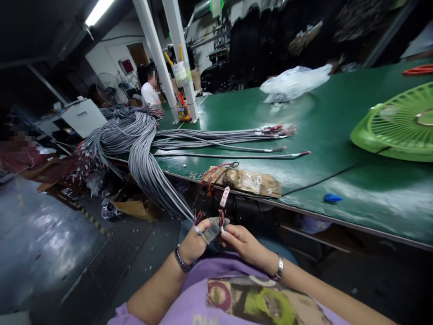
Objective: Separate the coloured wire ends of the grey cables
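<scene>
In front of my lap, my left hand is closed around a grey cable whose end fans out into thin coloured wires. Grey finger covers are on some of its fingers. My right hand pinches a second stripped cable end, its coloured wires pointing up beside the left fingertips. A thick bundle of grey cables hangs over the table edge and runs down towards my left hand. Where the right-hand cable continues is hidden behind the hands.
More grey cables lie along the green table. At its front edge is a taped wooden board with wires. A green fan, a blue scrap and a plastic bag rest there. A person sits beyond the posts.
</scene>
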A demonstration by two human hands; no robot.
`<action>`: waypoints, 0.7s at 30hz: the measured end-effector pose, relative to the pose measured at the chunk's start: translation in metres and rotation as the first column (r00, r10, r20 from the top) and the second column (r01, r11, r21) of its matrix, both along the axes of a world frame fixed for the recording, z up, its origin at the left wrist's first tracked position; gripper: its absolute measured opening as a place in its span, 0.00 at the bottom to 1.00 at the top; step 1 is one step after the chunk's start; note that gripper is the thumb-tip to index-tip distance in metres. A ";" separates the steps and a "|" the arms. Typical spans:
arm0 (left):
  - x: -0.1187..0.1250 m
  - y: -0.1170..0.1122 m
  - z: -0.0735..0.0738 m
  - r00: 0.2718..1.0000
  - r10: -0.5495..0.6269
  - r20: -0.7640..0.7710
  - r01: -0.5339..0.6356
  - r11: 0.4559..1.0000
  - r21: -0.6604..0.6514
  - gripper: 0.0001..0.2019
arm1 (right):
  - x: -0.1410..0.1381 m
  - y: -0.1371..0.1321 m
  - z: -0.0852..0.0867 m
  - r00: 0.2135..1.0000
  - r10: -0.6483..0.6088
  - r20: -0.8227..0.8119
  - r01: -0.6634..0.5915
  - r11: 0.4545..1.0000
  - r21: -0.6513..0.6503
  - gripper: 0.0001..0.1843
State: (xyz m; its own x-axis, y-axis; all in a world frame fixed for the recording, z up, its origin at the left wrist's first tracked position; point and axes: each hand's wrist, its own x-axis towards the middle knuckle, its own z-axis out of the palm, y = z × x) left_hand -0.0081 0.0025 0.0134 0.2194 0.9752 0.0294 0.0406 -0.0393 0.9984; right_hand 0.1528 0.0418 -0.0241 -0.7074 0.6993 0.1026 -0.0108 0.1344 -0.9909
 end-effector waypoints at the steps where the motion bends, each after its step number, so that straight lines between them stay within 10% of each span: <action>1: 0.003 0.003 -0.002 1.000 -0.002 0.018 0.003 1.000 -0.020 0.23 | 0.002 0.000 -0.002 1.000 0.007 -0.009 -0.007 0.999 -0.032 0.28; 14: 0.021 0.007 -0.019 0.950 0.313 -0.007 -0.312 0.945 -0.095 0.16 | 0.004 0.007 -0.015 0.997 -0.078 0.019 0.080 0.960 -0.268 0.26; 21: 0.016 0.006 -0.017 0.921 0.384 -0.069 -0.386 0.923 -0.016 0.16 | 0.015 0.016 0.000 0.943 -0.332 0.040 0.334 0.938 -0.091 0.20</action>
